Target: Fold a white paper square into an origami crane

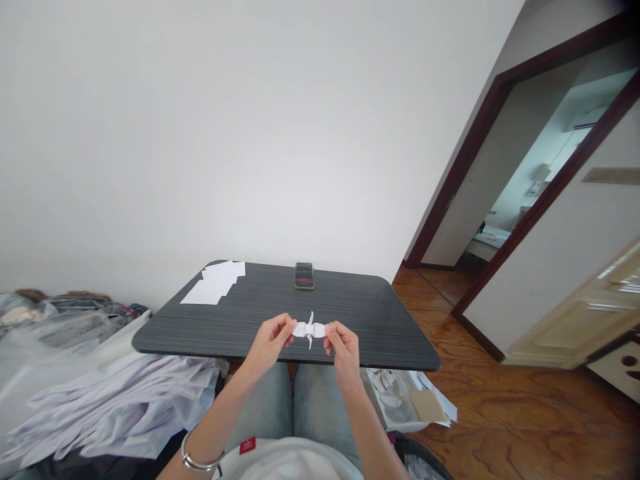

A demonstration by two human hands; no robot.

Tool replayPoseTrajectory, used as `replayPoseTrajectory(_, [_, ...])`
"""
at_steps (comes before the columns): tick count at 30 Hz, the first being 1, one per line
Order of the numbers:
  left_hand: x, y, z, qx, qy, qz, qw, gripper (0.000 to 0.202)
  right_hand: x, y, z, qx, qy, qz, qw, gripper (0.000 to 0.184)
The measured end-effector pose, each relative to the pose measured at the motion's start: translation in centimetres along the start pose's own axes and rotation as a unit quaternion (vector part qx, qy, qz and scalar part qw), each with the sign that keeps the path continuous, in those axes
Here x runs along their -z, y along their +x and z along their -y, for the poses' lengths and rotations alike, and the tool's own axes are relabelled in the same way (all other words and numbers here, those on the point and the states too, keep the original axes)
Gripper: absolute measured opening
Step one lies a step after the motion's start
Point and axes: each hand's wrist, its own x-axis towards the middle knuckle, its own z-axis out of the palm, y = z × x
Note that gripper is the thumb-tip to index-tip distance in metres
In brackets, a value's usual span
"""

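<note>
A small white folded paper figure (309, 330) is held over the near part of the dark table, with two thin points sticking out up and down from its middle. My left hand (275, 339) pinches its left end between thumb and fingers. The right end is pinched the same way by my right hand (343, 343). The fingertips cover both ends of the paper. A silver bangle (193, 460) circles my left wrist.
On the dark table (260, 300), white paper sheets (213, 283) lie at the back left and a phone (304, 275) stands at the back. Piled white cloth (120, 400) is at the left. A bin with papers (397, 397) sits below the table at the right.
</note>
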Motion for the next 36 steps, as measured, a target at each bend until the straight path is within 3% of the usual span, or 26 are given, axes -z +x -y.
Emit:
replayPoseTrajectory(11, [-0.1, 0.0, -0.1, 0.029, -0.003, 0.014, 0.999, 0.033, -0.2, 0.1, 0.3, -0.006, -0.026, 0.005, 1.0, 0.03])
replayPoseTrajectory(17, [0.5, 0.0, -0.7, -0.087, 0.04, -0.031, 0.995, 0.019, -0.1, 0.2, 0.3, -0.028, -0.051, 0.025, 0.998, 0.031])
replayPoseTrajectory(23, [0.7, 0.4, -1.7, -0.151, 0.084, 0.055, 0.983, 0.019, -0.1, 0.1, 0.3, -0.043, -0.07, 0.044, 0.996, 0.031])
replayPoseTrajectory(29, [0.5, 0.8, -1.6, -0.122, 0.042, 0.114, 0.985, 0.015, -0.2, 0.1, 0.3, -0.052, -0.062, 0.054, 0.995, 0.031])
replayPoseTrajectory(36, [0.7, 0.8, -1.0, -0.1, -0.036, 0.134, 0.985, 0.014, -0.2, 0.1, 0.3, -0.067, -0.043, 0.061, 0.995, 0.031])
